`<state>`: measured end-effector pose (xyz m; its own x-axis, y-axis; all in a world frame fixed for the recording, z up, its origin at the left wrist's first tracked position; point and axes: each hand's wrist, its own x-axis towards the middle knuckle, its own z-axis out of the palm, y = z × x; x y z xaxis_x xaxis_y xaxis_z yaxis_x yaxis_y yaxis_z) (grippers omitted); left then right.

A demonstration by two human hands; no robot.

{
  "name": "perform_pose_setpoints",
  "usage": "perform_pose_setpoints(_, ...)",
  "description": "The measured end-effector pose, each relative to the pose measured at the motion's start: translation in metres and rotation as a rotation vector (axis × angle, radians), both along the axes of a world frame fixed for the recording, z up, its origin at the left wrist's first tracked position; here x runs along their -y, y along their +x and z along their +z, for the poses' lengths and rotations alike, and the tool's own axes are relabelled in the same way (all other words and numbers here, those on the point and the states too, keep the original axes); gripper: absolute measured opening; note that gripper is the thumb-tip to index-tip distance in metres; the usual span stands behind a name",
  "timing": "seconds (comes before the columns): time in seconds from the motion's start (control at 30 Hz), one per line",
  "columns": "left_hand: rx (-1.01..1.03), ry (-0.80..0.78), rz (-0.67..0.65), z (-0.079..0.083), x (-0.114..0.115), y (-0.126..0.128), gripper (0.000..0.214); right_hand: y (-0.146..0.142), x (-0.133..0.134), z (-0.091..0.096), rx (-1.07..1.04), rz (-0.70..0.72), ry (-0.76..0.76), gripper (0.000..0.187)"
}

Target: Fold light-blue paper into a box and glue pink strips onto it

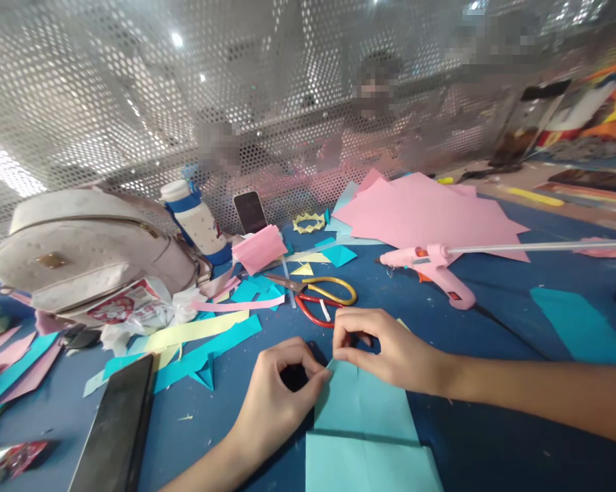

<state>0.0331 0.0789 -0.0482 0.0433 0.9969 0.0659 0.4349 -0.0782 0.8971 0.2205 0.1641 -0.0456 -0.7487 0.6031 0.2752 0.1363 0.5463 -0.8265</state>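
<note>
A folded sheet of light teal paper point(367, 403), with creases across it, lies at the front middle. My left hand point(277, 396) pinches its upper left corner between thumb and fingertips. At the top edge my right hand point(390, 345) is closed, thumb and curled fingers meeting on the paper near that same corner. Just beyond the hands rest scissors point(318, 290) with one yellow and one red handle, their blades pointing left. A pink glue gun point(436, 266) with a long clear glue stick lies on its side to the right.
Paper scraps point(205, 338) and a dark phone point(116, 424) lie at left. Behind them are a pale backpack point(93, 239) and a white-and-blue bottle point(198, 219). Pink sheets point(431, 208) are stacked at the back, before a perforated metal panel point(287, 102). Blue paper point(579, 324) lies right.
</note>
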Motion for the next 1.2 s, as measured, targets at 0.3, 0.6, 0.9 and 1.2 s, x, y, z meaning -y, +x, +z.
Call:
perform_pose_setpoints(0.3, -0.033, -0.007, 0.011, -0.001, 0.003, -0.003, 0.020, 0.001, -0.001, 0.003, 0.025, -0.024, -0.075, 0.013)
perform_pose_setpoints(0.6, -0.001, 0.025, -0.004, -0.001, 0.004, -0.010, 0.028, 0.004, -0.004, 0.001, 0.059, -0.046, -0.123, 0.017)
perform_pose_setpoints(0.9, 0.195, 0.043, 0.214, -0.006, 0.001, -0.016, 0.032, 0.011, -0.003, -0.002, -0.088, -0.113, -0.291, 0.027)
perform_pose_setpoints(1.2, 0.484, -0.091, 0.174, -0.008, -0.005, -0.015, 0.032, 0.009, -0.008, -0.013, -0.038, -0.147, -0.253, 0.021)
